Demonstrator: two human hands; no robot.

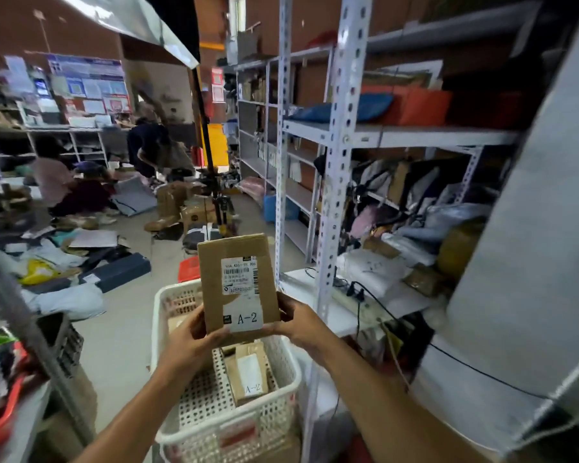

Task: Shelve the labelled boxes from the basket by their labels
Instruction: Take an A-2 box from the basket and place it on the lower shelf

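A flat cardboard box (pixel 236 279) with a barcode sticker and a white label reading A-2 is held upright above the white perforated basket (pixel 228 426). My left hand (pixel 189 342) grips its lower left corner, and my right hand (pixel 298 324) grips its lower right edge. Inside the basket lies another cardboard box (pixel 248 372) with a label that also reads A-2, and a further box shows partly behind my left hand.
A white metal shelving rack (pixel 335 182) stands right of the basket, its shelves packed with parcels and bags, a power strip (pixel 351 295) on the low shelf. Parcels litter the floor at left, where people work. A light stand (pixel 214 182) rises behind the basket.
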